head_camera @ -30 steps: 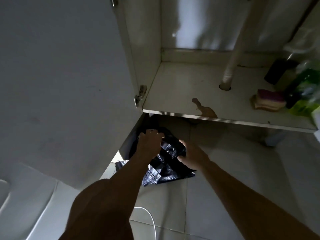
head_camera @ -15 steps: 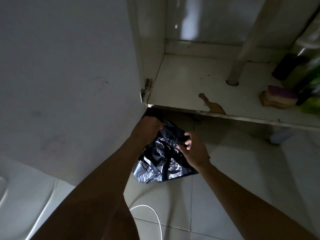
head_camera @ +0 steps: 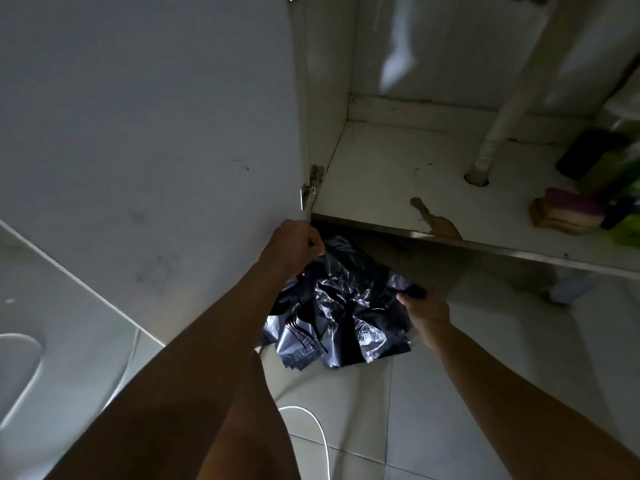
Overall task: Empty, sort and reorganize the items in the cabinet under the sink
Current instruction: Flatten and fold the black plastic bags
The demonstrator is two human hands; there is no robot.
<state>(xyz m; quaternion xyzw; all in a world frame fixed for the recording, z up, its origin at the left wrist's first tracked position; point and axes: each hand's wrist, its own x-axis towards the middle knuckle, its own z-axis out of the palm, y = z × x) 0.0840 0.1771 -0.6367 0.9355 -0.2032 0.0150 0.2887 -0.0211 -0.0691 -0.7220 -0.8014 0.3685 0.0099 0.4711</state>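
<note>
A crumpled bundle of black plastic bags (head_camera: 343,306) hangs above the tiled floor, just below the front edge of the open sink cabinet (head_camera: 398,188). My left hand (head_camera: 294,244) grips the bundle's upper left edge near the cabinet's corner. My right hand (head_camera: 422,308) pinches its right edge, and the plastic is stretched between the two. The lower ends of the bags touch the floor. On the cabinet shelf at the right lie a purple and yellow sponge (head_camera: 568,211), a dark bottle (head_camera: 585,154) and green packaging (head_camera: 627,220).
The open cabinet door (head_camera: 156,116) stands at the left. A white drain pipe (head_camera: 498,126) goes down through the shelf. A brown stain (head_camera: 436,220) marks the shelf's front edge. A white cable (head_camera: 311,424) lies on the floor tiles.
Both hands have lifted the black bags and pulled them apart; my right hand moved right, spreading the plastic wider. The view shifted a little to the left.
</note>
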